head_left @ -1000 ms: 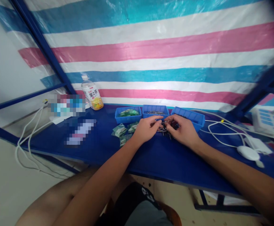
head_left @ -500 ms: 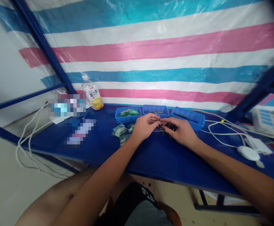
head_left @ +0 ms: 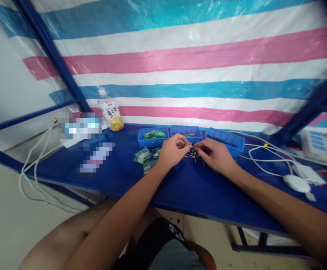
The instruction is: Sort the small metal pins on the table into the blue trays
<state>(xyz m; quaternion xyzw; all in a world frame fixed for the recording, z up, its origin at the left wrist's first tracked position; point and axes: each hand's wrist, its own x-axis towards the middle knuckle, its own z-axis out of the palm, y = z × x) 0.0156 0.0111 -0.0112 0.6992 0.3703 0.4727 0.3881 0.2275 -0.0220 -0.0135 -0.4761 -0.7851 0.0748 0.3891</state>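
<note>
My left hand (head_left: 172, 151) and my right hand (head_left: 215, 155) meet over a small heap of thin metal pins (head_left: 194, 154) on the blue table (head_left: 180, 187). My left fingers pinch a pin at their tips. My right fingers are curled over the heap and pinched on small pieces that I cannot make out. Right behind the hands stand three blue trays: the left tray (head_left: 152, 136) holds green packets, the middle tray (head_left: 186, 132) holds metal pins, the right tray (head_left: 225, 139) holds dark small parts. Loose green packets (head_left: 146, 155) lie beside my left hand.
A drink bottle (head_left: 110, 114) stands at the back left. White cables (head_left: 34, 168) hang off the table's left end. A white mouse (head_left: 296, 182), more cables (head_left: 264, 155) and a white keypad (head_left: 322, 144) lie at the right. A striped plastic sheet (head_left: 186, 63) walls off the back.
My left hand has drawn its fingers together into a pinch and lifted slightly from the heap. My right hand stayed over the pins, its fingers shifting a little.
</note>
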